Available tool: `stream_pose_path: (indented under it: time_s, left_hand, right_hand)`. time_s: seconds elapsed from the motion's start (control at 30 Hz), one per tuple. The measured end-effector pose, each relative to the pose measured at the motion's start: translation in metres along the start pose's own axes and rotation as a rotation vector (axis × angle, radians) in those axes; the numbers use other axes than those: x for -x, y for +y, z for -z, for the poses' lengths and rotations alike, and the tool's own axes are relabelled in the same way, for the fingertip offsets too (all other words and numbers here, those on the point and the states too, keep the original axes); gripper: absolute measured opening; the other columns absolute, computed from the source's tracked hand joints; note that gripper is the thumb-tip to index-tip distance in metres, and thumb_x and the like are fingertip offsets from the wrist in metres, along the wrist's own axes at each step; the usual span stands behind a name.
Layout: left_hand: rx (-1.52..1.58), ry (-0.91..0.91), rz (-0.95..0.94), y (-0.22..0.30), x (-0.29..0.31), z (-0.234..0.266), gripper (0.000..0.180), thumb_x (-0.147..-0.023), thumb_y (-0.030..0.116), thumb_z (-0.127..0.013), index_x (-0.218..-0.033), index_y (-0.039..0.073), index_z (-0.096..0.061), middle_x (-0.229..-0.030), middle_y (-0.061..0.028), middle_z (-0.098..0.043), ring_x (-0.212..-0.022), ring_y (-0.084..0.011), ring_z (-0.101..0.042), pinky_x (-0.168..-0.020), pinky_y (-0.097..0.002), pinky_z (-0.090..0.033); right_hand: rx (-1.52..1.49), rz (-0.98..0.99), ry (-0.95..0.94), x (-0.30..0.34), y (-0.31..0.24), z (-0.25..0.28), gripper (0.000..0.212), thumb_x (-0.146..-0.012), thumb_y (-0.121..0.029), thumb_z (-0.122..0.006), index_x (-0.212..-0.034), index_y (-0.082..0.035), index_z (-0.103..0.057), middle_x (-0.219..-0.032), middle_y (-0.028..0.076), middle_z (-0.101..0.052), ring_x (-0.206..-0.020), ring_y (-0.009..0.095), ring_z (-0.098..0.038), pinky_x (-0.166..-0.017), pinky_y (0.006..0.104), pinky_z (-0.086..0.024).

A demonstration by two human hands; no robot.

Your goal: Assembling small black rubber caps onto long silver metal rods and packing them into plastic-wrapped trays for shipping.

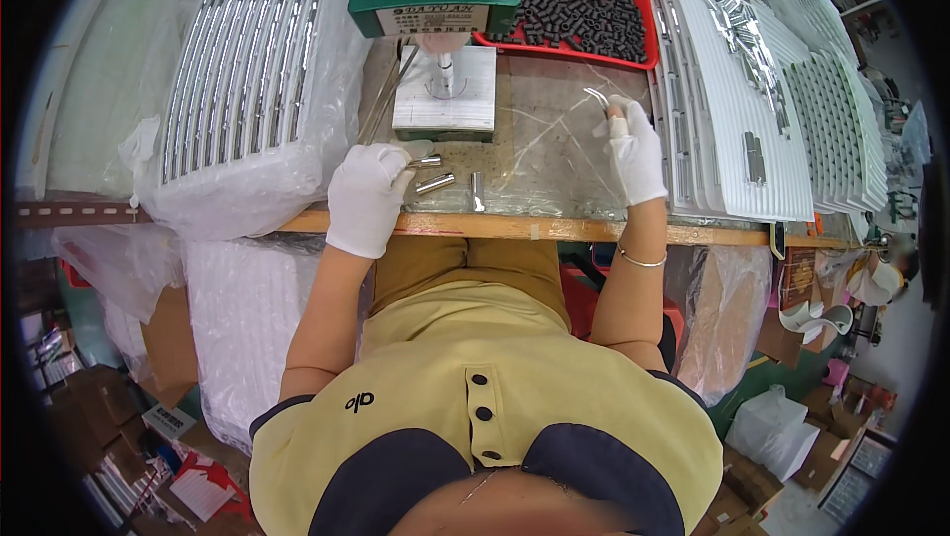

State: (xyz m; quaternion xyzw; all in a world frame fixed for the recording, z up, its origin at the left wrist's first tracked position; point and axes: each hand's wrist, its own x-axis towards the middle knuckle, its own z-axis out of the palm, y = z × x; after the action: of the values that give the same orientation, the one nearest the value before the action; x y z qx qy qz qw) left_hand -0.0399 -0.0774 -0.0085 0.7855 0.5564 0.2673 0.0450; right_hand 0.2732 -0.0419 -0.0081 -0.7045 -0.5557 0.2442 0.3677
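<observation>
My left hand (366, 197), in a white glove, is closed with its fingertips on a short shiny metal tube (427, 161) near the table's front. Two more such tubes lie by it: a slanted tube (435, 184) and an upright-pointing tube (478, 192). My right hand (636, 155), also gloved, grips a pair of curved metal tweezers (597, 97), whose tips point up and left. Between the hands, farther back, stands a small green press (432, 16). Its pin reaches down to a square metal block (475, 115).
A red tray (650, 31) of small black cylindrical parts sits behind my right hand. To the left, a white ribbed tray (183, 140) holds rows of silver tubes. More white ribbed trays (717, 180) with loose tubes are stacked right. Thin rods (381, 105) lie beside the block.
</observation>
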Motion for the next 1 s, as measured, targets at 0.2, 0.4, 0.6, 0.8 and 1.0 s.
stream_pose_path:
  time_s: [0.2,0.4,0.6,0.8,1.0]
  left_hand:
    - [-0.045,-0.098,0.022,-0.005,-0.001,-0.014,0.016,-0.07,0.009,-0.069,-0.085,0.01,-0.066,-0.087,-0.0057,-0.061,-0.085,-0.0269,-0.056,-0.073,-0.0363,-0.047]
    - [-0.065,-0.097,0.033,-0.006,-0.003,-0.016,0.016,-0.071,0.012,-0.07,-0.085,0.011,-0.064,-0.087,-0.005,-0.06,-0.082,-0.0264,-0.055,-0.071,-0.0365,-0.048]
    - [0.095,0.008,0.09,-0.003,-0.005,-0.003,0.015,-0.073,0.008,-0.068,-0.087,0.01,-0.065,-0.09,-0.005,-0.062,-0.086,-0.0268,-0.056,-0.074,-0.0355,-0.047]
    - [0.101,-0.033,0.129,-0.003,-0.002,0.001,0.014,-0.072,0.009,-0.069,-0.086,0.009,-0.066,-0.091,-0.0049,-0.063,-0.088,-0.0258,-0.057,-0.075,-0.0355,-0.047]
    - [0.186,-0.055,0.162,0.001,-0.012,0.006,0.016,-0.071,0.01,-0.071,-0.085,0.009,-0.065,-0.091,-0.0065,-0.063,-0.083,-0.0243,-0.058,-0.072,-0.0343,-0.048]
  right_hand:
    - [0.017,-0.075,-0.019,-0.003,0.007,-0.007,0.02,-0.088,-0.02,-0.056,-0.102,-0.007,-0.061,-0.078,0.011,-0.067,-0.073,0.022,-0.065,-0.067,0.0315,-0.048]
    - [0.303,-0.006,0.052,-0.031,-0.001,-0.004,0.022,-0.085,-0.029,-0.06,-0.097,-0.012,-0.066,-0.088,0.014,-0.067,-0.084,0.03,-0.064,-0.073,0.0383,-0.049]
    - [0.367,-0.003,0.03,-0.058,-0.027,-0.011,0.023,-0.084,-0.032,-0.059,-0.095,-0.014,-0.068,-0.091,0.015,-0.066,-0.086,0.033,-0.062,-0.076,0.0412,-0.048]
    - [0.359,-0.035,0.034,-0.068,-0.009,-0.019,0.023,-0.083,-0.032,-0.061,-0.094,-0.013,-0.068,-0.09,0.015,-0.066,-0.084,0.032,-0.063,-0.075,0.0405,-0.049]
    - [0.209,-0.027,0.051,-0.06,0.002,-0.019,0.02,-0.083,-0.027,-0.06,-0.093,-0.011,-0.068,-0.087,0.014,-0.067,-0.08,0.028,-0.065,-0.072,0.0362,-0.049]
